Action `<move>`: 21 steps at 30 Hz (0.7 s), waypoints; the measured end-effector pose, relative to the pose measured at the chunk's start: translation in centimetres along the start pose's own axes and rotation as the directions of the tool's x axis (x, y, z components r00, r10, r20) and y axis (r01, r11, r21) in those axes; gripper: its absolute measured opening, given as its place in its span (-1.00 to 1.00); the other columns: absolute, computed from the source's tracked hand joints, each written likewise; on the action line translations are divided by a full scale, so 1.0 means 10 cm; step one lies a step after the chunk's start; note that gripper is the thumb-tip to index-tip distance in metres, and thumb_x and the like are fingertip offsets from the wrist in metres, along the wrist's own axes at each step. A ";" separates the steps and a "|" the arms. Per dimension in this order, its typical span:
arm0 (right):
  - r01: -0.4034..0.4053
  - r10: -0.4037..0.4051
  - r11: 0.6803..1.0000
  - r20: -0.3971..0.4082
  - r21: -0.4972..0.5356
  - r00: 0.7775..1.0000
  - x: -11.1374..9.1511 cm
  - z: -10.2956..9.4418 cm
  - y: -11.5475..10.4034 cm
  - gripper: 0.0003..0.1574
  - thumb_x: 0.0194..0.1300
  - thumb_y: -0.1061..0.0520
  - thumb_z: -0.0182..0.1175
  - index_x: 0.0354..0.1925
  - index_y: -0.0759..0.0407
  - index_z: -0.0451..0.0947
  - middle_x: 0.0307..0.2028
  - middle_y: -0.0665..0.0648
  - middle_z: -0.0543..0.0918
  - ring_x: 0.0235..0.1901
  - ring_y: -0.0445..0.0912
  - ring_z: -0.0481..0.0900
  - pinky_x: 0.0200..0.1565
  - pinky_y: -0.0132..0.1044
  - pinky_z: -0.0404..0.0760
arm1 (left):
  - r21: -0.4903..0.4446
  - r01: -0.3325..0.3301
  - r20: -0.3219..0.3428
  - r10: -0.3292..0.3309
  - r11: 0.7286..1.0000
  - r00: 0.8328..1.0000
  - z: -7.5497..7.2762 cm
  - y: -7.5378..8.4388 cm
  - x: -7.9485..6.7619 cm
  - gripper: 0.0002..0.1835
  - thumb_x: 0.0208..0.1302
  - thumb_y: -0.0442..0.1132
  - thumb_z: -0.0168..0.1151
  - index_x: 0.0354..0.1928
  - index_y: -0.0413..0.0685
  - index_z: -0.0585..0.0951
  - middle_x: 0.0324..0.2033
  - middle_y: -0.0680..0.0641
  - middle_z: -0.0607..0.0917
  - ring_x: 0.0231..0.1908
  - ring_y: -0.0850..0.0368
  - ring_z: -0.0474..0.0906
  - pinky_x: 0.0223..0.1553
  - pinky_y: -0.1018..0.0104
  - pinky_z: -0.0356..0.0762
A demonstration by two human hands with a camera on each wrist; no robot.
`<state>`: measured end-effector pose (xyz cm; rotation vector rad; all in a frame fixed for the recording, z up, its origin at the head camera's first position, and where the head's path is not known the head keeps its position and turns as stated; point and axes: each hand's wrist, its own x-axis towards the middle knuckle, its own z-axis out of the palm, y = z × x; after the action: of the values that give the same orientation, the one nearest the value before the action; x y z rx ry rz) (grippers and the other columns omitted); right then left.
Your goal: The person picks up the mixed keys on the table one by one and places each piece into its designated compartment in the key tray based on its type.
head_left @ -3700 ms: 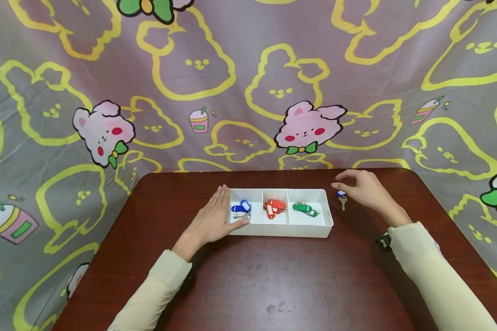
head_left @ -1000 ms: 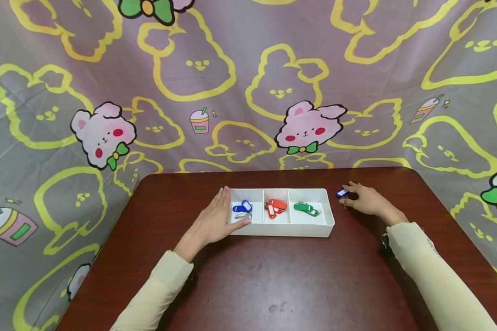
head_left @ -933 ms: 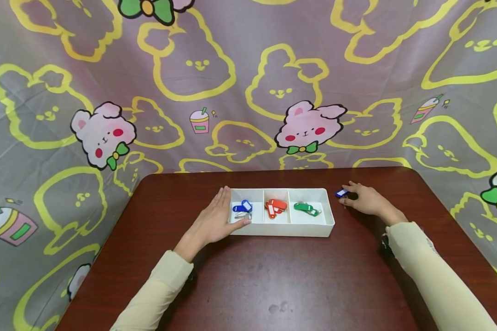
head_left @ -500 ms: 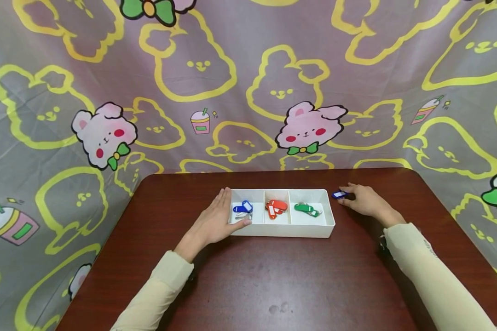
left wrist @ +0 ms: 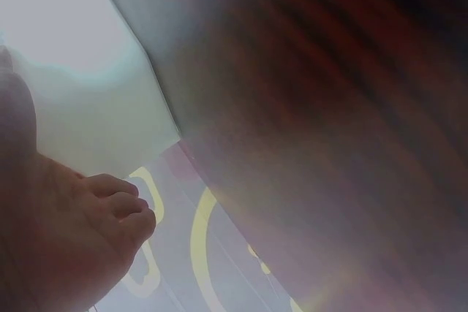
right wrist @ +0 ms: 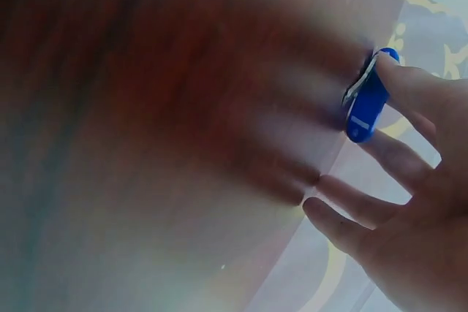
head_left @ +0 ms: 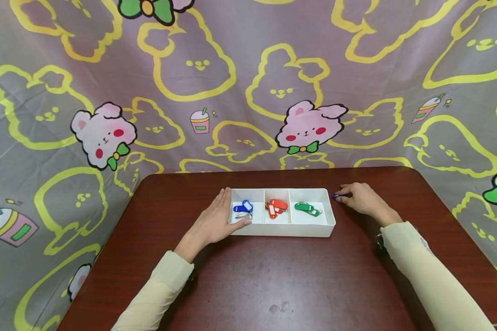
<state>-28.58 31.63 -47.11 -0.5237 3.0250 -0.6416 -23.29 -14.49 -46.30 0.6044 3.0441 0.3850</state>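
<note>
A white three-part tray point(head_left: 281, 231) stands on the brown table. My left hand point(head_left: 212, 219) lies along its left end with straight fingers, the thumb over the front rim. Just right of the tray, my right hand point(head_left: 364, 198) pinches a blue key tag point(right wrist: 368, 107) between thumb and forefinger, its other fingers spread. In the right wrist view the key on this tag shows as a metal edge beside it. Blue key tags point(head_left: 243, 206) with keys lie in the left compartment, red tags point(head_left: 277, 205) in the middle one, green tags point(head_left: 304, 208) in the right one.
The dark brown table point(head_left: 273, 280) stretches around the tray and in front of it. Behind and at both sides hangs a grey curtain point(head_left: 240, 55) with yellow outlines and rabbit faces.
My right hand has taken hold of the blue key tag, which lay on the table, and brought it left, tilted, close to the tray. The left hand has stayed at the tray's end.
</note>
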 end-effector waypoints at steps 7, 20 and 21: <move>0.018 -0.016 0.999 -0.062 0.042 0.998 -0.02 -0.02 -0.04 -0.82 0.39 0.20 0.35 -0.13 0.20 0.86 0.03 0.36 0.80 0.09 0.28 0.75 0.15 0.24 0.67 | -0.007 0.009 0.001 -0.009 1.000 1.000 0.01 0.00 0.00 0.39 0.23 0.73 -0.10 0.66 -0.31 -0.10 0.67 -0.33 0.02 0.70 -0.19 -0.08 0.68 0.02 0.05; -0.004 0.014 0.996 -0.111 0.088 0.994 0.02 -0.11 -0.18 -0.88 0.39 0.23 0.34 -0.16 0.18 0.81 -0.23 0.17 0.84 -0.28 -0.04 0.66 -0.20 -0.18 0.61 | -0.009 0.005 0.007 -0.005 1.000 1.000 0.00 0.00 0.01 0.37 0.25 0.71 -0.11 0.67 -0.31 -0.10 0.67 -0.34 0.02 0.70 -0.20 -0.08 0.67 0.01 0.06; -0.002 0.012 0.996 -0.110 0.092 0.994 0.02 -0.11 -0.19 -0.88 0.40 0.23 0.34 -0.16 0.17 0.81 -0.24 0.16 0.85 -0.28 -0.05 0.67 -0.20 -0.19 0.61 | -0.007 0.006 0.009 -0.006 1.000 1.000 0.00 0.00 0.01 0.37 0.25 0.72 -0.11 0.67 -0.31 -0.11 0.67 -0.34 0.02 0.70 -0.20 -0.08 0.67 0.02 0.06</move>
<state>-28.24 30.41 -45.36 -0.4900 3.0790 -0.8318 -23.36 -14.49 -46.31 0.5956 3.0340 0.3914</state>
